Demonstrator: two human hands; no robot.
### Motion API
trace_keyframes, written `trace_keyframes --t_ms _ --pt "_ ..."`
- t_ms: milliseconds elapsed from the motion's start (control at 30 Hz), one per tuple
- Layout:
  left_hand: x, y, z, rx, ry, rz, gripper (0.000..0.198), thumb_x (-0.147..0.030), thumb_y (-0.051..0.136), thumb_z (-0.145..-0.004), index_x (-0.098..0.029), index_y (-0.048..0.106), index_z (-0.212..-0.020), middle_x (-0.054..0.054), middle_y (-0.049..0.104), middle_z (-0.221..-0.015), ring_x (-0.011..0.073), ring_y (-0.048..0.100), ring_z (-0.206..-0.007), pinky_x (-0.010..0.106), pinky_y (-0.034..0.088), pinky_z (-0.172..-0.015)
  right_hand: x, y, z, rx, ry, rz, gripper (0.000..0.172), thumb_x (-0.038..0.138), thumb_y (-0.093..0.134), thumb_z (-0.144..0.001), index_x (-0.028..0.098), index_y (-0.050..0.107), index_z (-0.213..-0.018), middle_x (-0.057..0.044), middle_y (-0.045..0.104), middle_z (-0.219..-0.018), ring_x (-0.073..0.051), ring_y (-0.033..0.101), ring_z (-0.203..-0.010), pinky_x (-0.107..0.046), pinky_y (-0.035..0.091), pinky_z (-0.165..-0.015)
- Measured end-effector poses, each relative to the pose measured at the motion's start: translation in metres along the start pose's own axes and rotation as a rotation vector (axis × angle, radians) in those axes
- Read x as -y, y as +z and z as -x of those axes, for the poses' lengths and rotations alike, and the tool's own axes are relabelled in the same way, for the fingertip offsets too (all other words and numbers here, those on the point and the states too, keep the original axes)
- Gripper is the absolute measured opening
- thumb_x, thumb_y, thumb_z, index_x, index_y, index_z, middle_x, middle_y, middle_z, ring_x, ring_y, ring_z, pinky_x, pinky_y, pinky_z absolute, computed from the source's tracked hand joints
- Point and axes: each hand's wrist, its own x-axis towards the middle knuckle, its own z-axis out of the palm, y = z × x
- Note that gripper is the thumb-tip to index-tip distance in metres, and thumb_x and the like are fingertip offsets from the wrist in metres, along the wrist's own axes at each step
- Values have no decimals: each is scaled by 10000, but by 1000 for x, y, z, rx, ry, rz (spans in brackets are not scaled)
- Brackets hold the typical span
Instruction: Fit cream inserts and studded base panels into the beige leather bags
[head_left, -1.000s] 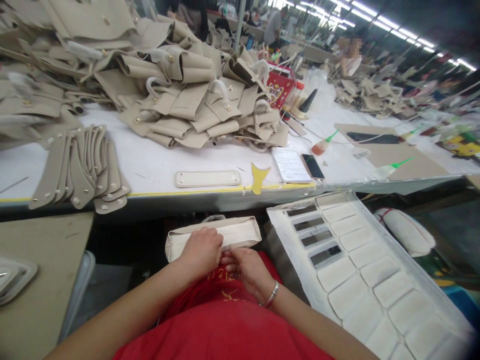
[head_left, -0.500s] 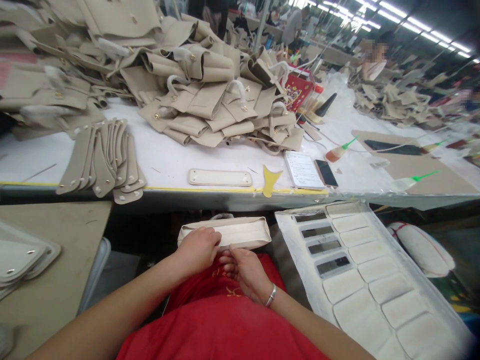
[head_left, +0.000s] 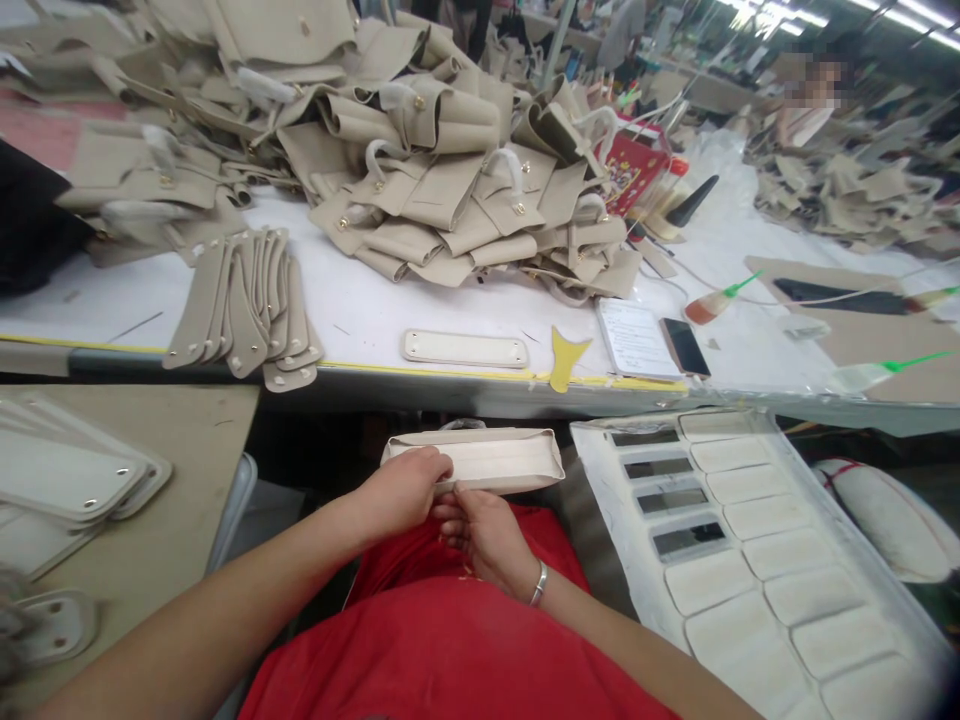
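I hold a cream bag body (head_left: 495,458) in my lap, just below the table edge. My left hand (head_left: 401,490) is closed over its near left rim. My right hand (head_left: 480,525) pinches the near rim from below, right beside the left hand. A flat cream strip with rivets (head_left: 465,348) lies on the white table (head_left: 375,310) just beyond the bag body. A yellow scraper (head_left: 562,358) rests next to the strip at the table edge.
A big heap of beige bag parts (head_left: 420,170) covers the far table. Beige straps (head_left: 247,305) fan out at left. A notepad (head_left: 634,338), phone (head_left: 684,346) and glue bottles (head_left: 716,300) lie at right. A tray of cream pads (head_left: 750,550) stands at my right, a side board with cream panels (head_left: 67,480) at my left.
The view has swung left and slightly down, bringing the cream panels at left into sight. Both hands stay on the bag body's near rim, shifting only a little.
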Motion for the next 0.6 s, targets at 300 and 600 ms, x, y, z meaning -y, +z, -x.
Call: trace_keyframes --t_ms 300,600 --pt "9 -10 6 57 68 120 160 -171 549 -693 -186 551 -852 37 585 -887 159 542 -764 233 397 -644 -8 21 -1 42 64 46 308 360 442 -884 136 590 -734 -24 637 -597 -60 517 -399 -156 364 -389" --pt "28 -14 20 -153 -57 513 282 -36 361 -652 -173 556 -801 16 583 -838 131 548 -791 238 447 -722 -14 39 -7 86 139 47 287 319 411 -899 120 551 -749 -31 632 -599 -65 518 -384 -163 371 -379"
